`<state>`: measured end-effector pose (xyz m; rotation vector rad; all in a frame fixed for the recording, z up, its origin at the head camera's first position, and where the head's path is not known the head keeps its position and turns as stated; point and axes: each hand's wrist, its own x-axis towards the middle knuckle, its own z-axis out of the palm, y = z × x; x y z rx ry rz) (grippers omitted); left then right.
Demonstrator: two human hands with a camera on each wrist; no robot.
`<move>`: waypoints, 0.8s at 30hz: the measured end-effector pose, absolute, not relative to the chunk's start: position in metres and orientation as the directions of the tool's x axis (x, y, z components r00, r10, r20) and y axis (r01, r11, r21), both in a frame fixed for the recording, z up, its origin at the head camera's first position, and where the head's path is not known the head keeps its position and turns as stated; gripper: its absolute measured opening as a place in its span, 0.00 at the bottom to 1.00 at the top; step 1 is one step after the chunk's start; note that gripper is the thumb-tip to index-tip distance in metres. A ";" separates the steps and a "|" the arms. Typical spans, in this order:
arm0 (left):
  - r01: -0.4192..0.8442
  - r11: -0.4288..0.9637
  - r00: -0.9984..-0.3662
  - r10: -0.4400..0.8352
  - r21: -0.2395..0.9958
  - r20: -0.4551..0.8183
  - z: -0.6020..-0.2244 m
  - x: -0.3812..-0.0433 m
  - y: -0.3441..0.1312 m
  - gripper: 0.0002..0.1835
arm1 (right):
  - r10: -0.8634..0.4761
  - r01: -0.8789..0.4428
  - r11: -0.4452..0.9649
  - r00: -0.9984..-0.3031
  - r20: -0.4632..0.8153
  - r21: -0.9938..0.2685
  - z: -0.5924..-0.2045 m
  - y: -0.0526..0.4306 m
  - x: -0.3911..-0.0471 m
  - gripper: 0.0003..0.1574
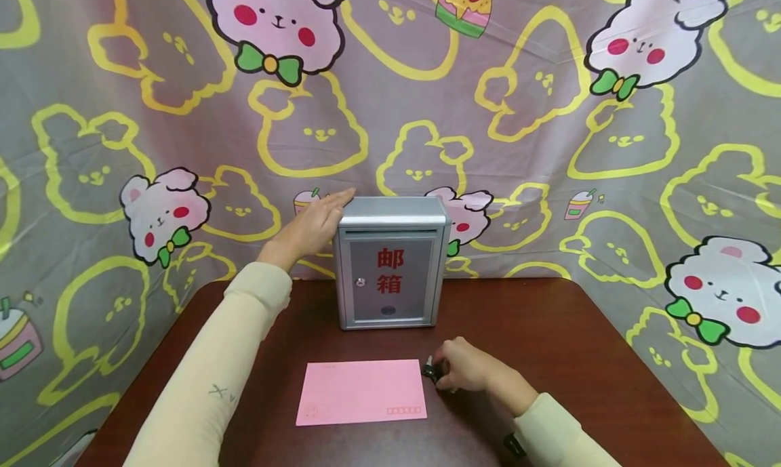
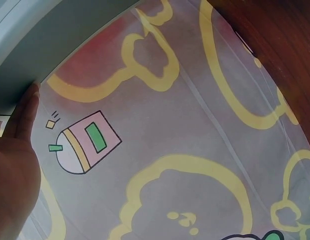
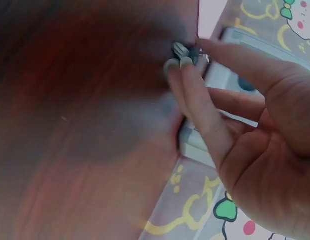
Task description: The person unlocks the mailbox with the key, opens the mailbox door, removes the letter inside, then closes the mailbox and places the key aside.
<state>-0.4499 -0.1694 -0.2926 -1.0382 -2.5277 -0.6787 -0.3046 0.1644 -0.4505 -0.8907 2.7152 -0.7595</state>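
A silver-grey metal mailbox (image 1: pixel 364 304) with red characters and a round lock (image 1: pixel 361 282) on its door stands upright at the back of the table. Along its upper left edge rests my left hand (image 1: pixel 308 226), fingers extended; the left wrist view shows the fingers (image 2: pixel 26 117) against the box's side. My right hand (image 1: pixel 470 367) pinches a small bunch of keys (image 1: pixel 430 370) with black heads between thumb and fingertips, low over the table. In the right wrist view the keys (image 3: pixel 182 49) are partly covered by the fingertips. Just left of them lies a pink envelope (image 1: pixel 360 389).
The dark red-brown wooden table (image 1: pixel 537 331) carries the box and envelope. Close behind it hangs a grey-pink curtain (image 1: pixel 525 162) with cartoon prints. A small black object (image 1: pixel 514 445) shows beside the right sleeve.
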 end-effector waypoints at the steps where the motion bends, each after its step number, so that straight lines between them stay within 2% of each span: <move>1: 0.718 0.625 -0.686 0.565 0.306 0.458 -0.294 -0.450 -0.169 0.30 | -0.590 -0.485 0.692 -0.807 -0.031 -0.534 -0.449 0.165 -0.305 0.09; 5: 0.699 0.644 -0.707 0.562 0.310 0.429 -0.300 -0.449 -0.168 0.29 | -0.554 -0.436 0.698 -0.831 -0.043 -0.569 -0.448 0.171 -0.305 0.20; 9: 0.707 0.641 -0.701 0.577 0.299 0.419 -0.304 -0.450 -0.165 0.29 | -0.510 -0.422 0.693 -0.860 0.015 -0.584 -0.447 0.179 -0.307 0.27; 15: 0.720 0.633 -0.687 0.587 0.286 0.428 -0.302 -0.453 -0.163 0.29 | -0.442 -0.420 0.726 -0.892 0.099 -0.544 -0.436 0.193 -0.314 0.28; 24: 0.677 0.655 -0.731 0.548 0.335 0.406 -0.294 -0.448 -0.166 0.30 | -0.296 -0.433 0.811 -0.884 0.363 -0.393 -0.401 0.201 -0.326 0.20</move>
